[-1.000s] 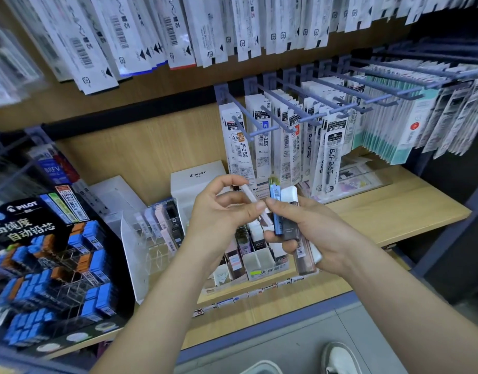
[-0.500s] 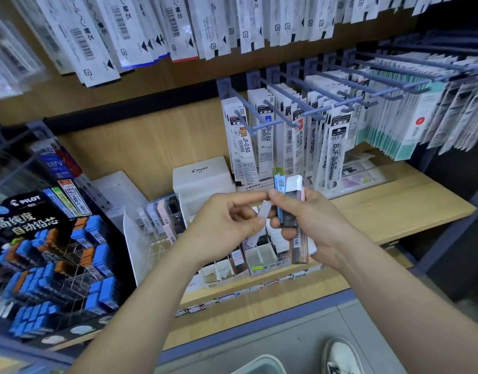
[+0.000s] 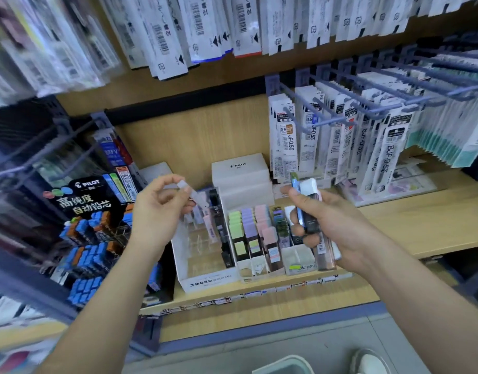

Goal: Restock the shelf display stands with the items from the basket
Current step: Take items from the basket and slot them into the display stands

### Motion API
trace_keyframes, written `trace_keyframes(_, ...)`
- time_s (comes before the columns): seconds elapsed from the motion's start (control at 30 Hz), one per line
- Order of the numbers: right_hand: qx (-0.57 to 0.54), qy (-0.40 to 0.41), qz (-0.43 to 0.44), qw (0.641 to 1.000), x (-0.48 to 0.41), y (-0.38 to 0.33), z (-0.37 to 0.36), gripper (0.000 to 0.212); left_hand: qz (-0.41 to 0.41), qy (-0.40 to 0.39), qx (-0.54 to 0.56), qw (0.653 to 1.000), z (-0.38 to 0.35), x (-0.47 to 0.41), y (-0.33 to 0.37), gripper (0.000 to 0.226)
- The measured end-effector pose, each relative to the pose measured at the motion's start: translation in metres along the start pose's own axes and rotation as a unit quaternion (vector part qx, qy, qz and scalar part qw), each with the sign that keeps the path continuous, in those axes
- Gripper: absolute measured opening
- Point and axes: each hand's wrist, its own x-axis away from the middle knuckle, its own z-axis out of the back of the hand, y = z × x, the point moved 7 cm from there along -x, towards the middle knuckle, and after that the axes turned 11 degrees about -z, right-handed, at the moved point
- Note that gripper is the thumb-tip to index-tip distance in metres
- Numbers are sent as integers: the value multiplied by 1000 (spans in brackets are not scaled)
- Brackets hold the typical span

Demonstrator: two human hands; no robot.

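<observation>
My left hand pinches one pale, slim lead case by its top end, above the white MONO display stand. My right hand grips a bundle of lead cases in blue, white and dark colours, held over the clear stand of pastel cases. The two hands are apart. The rim of the basket shows at the bottom edge.
A black PILOT lead display with blue and orange cases stands at the left. A white PILOT box sits behind the stands. Refill packs hang on blue pegs at the right and above. A shoe is on the floor.
My left hand has drawn the pale case away from the bundle and moved left over the MONO stand. My right hand has stayed with the bundle.
</observation>
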Motion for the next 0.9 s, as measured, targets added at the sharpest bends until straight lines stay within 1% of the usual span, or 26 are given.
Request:
trace_keyframes(0.1,25,-21,-11,999,-5,4,-22,33,-5,25,-46,999,15,-5,-20,7)
trace_keyframes(0.23,15,-41,-38,998,-17,12,-45,31,-13,45,-96,994,29,-17,-35,12)
trace_keyframes(0.33,25,-48,-42,998,-26,16,-57,27,-13,46,-107,993,33,-26,-40,16)
trace_keyframes(0.47,34,-36,-49,998,-35,20,-67,26,-28,37,-166,985,37,-37,-43,18)
trace_keyframes(0.57,37,-31,-49,998,-38,21,-75,28,-52,2,-223,973,31,-41,-43,17)
trace_keyframes(0.7,48,-25,-47,997,-38,23,-82,33,-91,-64,-333,936,16,-42,-43,18)
trace_keyframes(0.8,44,-22,-52,997,-39,24,-85,32,-97,-96,-372,918,12,-43,-52,18)
trace_keyframes(0.9,45,-22,-61,997,-40,24,-88,34,-118,-97,-390,908,9,-43,-54,18)
